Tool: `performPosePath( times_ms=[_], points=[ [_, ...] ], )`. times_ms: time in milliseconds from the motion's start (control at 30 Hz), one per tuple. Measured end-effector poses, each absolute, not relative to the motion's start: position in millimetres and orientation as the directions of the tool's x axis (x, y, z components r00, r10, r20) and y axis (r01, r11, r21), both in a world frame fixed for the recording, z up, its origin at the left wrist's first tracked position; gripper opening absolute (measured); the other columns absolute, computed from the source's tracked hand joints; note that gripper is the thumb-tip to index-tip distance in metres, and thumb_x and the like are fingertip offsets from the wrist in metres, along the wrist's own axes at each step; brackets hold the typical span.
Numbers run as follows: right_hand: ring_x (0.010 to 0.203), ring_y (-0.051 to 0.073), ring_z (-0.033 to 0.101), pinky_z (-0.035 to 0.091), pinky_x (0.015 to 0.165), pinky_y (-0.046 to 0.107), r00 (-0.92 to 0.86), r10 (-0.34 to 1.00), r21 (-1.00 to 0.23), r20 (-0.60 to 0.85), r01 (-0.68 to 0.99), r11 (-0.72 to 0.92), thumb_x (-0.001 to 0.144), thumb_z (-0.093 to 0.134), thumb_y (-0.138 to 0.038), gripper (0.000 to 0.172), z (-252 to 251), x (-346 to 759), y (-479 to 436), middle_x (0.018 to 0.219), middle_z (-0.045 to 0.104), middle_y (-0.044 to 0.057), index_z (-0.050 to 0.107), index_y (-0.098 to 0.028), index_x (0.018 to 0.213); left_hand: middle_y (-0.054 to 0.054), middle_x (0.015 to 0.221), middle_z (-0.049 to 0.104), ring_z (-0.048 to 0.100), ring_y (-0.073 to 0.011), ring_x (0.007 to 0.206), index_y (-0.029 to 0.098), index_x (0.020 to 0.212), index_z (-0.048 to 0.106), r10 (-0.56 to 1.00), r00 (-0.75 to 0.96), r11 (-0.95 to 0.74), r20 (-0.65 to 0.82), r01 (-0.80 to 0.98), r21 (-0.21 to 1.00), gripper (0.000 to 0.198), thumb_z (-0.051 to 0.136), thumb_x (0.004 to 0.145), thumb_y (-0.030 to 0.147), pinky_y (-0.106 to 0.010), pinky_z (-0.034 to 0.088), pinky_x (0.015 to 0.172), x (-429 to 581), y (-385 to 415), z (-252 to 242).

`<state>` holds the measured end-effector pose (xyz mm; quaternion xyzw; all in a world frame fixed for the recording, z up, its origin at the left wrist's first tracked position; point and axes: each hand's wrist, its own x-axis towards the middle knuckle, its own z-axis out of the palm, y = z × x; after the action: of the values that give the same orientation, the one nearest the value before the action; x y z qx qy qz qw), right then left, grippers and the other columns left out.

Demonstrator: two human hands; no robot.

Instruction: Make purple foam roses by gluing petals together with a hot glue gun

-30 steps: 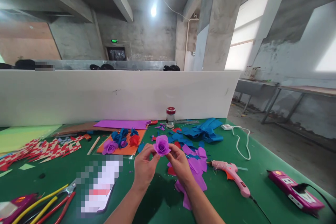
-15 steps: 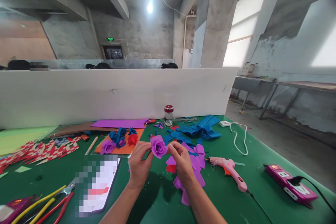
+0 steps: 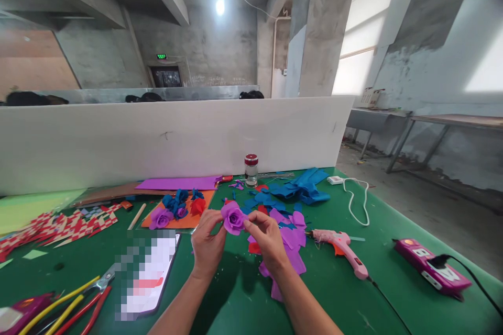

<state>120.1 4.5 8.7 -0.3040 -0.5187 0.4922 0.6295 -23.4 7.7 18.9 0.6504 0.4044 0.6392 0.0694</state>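
Observation:
A purple paper rose (image 3: 233,218) is held up between my two hands, above the green table. My left hand (image 3: 209,243) pinches it from the left and below. The fingertips of my right hand (image 3: 267,241) close on a petal at its right edge. Purple paper petals (image 3: 293,241) lie under and beside my right hand, with a few red pieces among them. To the right rests a pink glue gun (image 3: 338,243). Finished-looking purple, blue and red paper flowers (image 3: 161,217) sit on an orange sheet (image 3: 151,207) to the left.
Blue crepe paper (image 3: 304,188) and a red-lidded jar (image 3: 251,170) stand near the white partition (image 3: 196,136). A phone (image 3: 151,272), pliers (image 3: 104,280) and checkered strips (image 3: 78,225) lie left. A purple power strip (image 3: 430,267) and white cable (image 3: 356,204) lie right.
The rose and both hands have shifted slightly left in view, along with a small camera movement. The right fingertips have moved further onto the rose's right edge.

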Motion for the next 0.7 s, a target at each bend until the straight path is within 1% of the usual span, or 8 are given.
performPosePath(
  times_ms=[133, 233, 367, 467, 567, 633, 700],
  points=[
    [0.068, 0.016, 0.051, 0.039, 0.068, 0.027, -0.051, 0.932, -0.864, 0.360, -0.396, 0.312, 0.075, 0.067, -0.034, 0.018, 11.8, 120.7, 2.0, 0.066, 0.058, 0.000, 0.063, -0.019, 0.065, 0.000, 0.076, 0.067, 0.058, -0.0179, 0.075, 0.023, 0.071, 0.068, 0.700, -0.199, -0.597, 0.686, 0.362, 0.715, 0.004, 0.071, 0.072, 0.026, -0.029, 0.046, 0.075, -22.4, 9.1, 13.7],
    [0.070, 0.017, 0.052, 0.040, 0.071, 0.028, -0.021, 0.923, -0.824, 0.384, -0.458, 0.332, 0.079, 0.061, -0.035, 0.024, 12.4, 123.0, 2.8, 0.064, 0.058, 0.001, 0.064, -0.018, 0.062, 0.001, 0.074, 0.066, 0.057, -0.0167, 0.073, 0.022, 0.069, 0.068, 0.737, -0.249, -0.547, 0.629, 0.329, 0.770, 0.004, 0.070, 0.071, 0.025, -0.027, 0.046, 0.072, -22.3, 10.8, 11.7],
    [0.066, 0.016, 0.052, 0.043, 0.071, 0.029, 0.074, 0.945, -0.752, 0.318, -0.588, 0.299, 0.082, 0.058, -0.042, 0.034, 11.8, 126.9, 9.7, 0.061, 0.055, 0.001, 0.064, -0.018, 0.058, 0.001, 0.068, 0.064, 0.056, -0.0152, 0.067, 0.019, 0.069, 0.070, 0.695, -0.309, -0.555, 0.649, 0.342, 0.758, 0.009, 0.071, 0.068, 0.028, -0.025, 0.047, 0.066, -23.9, 14.1, 11.9],
    [0.061, 0.014, 0.050, 0.044, 0.068, 0.028, 0.184, 0.961, -0.709, 0.205, -0.649, 0.276, 0.076, 0.064, -0.046, 0.034, 14.9, 133.1, 14.9, 0.058, 0.056, -0.001, 0.064, -0.018, 0.057, 0.001, 0.065, 0.063, 0.056, -0.0143, 0.065, 0.018, 0.063, 0.068, 0.672, -0.309, -0.570, 0.673, 0.365, 0.736, 0.014, 0.071, 0.070, 0.030, -0.024, 0.047, 0.065, -26.1, 16.2, 11.7],
    [0.058, 0.013, 0.051, 0.046, 0.064, 0.027, 0.277, 0.955, -0.701, 0.104, -0.661, 0.268, 0.070, 0.069, -0.047, 0.033, 23.3, 149.2, 15.1, 0.056, 0.057, -0.001, 0.063, -0.017, 0.056, -0.001, 0.070, 0.066, 0.060, -0.0155, 0.069, 0.018, 0.067, 0.069, 0.676, -0.285, -0.583, 0.680, 0.358, 0.729, 0.013, 0.070, 0.071, 0.031, -0.025, 0.049, 0.068, -28.0, 18.7, 10.2],
    [0.057, 0.013, 0.052, 0.046, 0.062, 0.026, 0.318, 0.941, -0.721, 0.119, -0.624, 0.302, 0.069, 0.071, -0.047, 0.033, 29.8, 168.7, 12.0, 0.057, 0.059, -0.001, 0.063, -0.017, 0.057, -0.002, 0.077, 0.069, 0.062, -0.0172, 0.076, 0.018, 0.075, 0.071, 0.687, -0.273, -0.582, 0.673, 0.347, 0.735, 0.014, 0.072, 0.071, 0.032, -0.027, 0.050, 0.074, -28.4, 20.6, 8.8],
    [0.056, 0.012, 0.052, 0.045, 0.060, 0.025, 0.371, 0.915, -0.761, 0.158, -0.544, 0.352, 0.068, 0.071, -0.047, 0.033, 34.1, 194.5, 7.1, 0.058, 0.059, -0.001, 0.064, -0.016, 0.057, -0.003, 0.081, 0.070, 0.064, -0.0188, 0.080, 0.018, 0.078, 0.072, 0.704, -0.259, -0.578, 0.661, 0.331, 0.745, 0.018, 0.072, 0.070, 0.034, -0.029, 0.050, 0.078, -28.1, 22.7, 7.3]
  ],
)
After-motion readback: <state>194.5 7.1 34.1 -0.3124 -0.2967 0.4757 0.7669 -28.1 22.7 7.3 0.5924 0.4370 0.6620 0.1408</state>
